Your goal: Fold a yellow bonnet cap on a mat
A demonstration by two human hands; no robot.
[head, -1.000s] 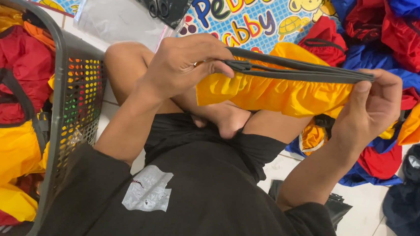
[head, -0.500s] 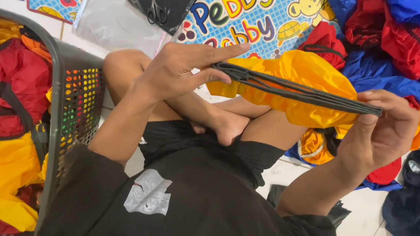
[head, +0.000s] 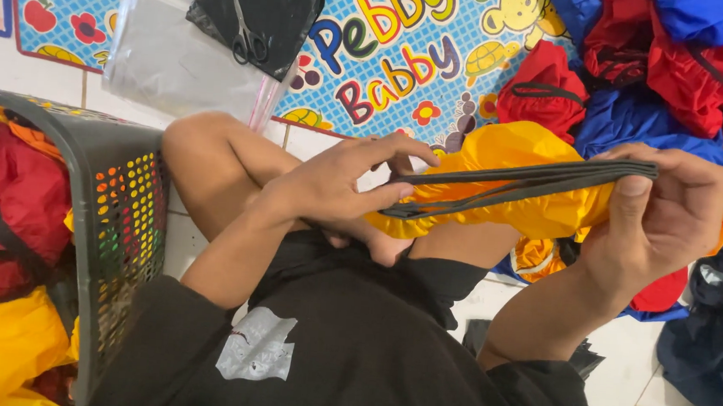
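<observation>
Yellow fabric bundle [head: 516, 180] is thin, slick, crinkly stuff w/ a ruffled gathered edge, bunched between my hands above my lap. Black cords [head: 533, 179], flat and narrow, several strands, run taut across the top of it from hand to hand.

I'm sitting cross-legged on pale tiled floor [head: 621, 365], bare knee up, black shirt & shorts. Left of me: grey perforated plastic basket [head: 120, 203], stuffed w/ red and yellow fabric of the same sort. Ahead: a bright cartoon play mat [head: 406, 53] w/ clear plastic bags [head: 176, 63] on it, a black plastic bag [head: 261, 5] on top, scissors [head: 250, 38] lying on that. Right side: heap of red, blue, yellow fabric pieces [head: 659, 71], dark navy one near the floor at far right.

My left hand [head: 337, 184]: fingers stretched long, pinching the cord ends at the bundle's left end betw. thumb and fingertips. My right hand [head: 666, 216]: curled shut round the bundle's right end, thumb pressed down on the cords, wrist bent back toward me.
</observation>
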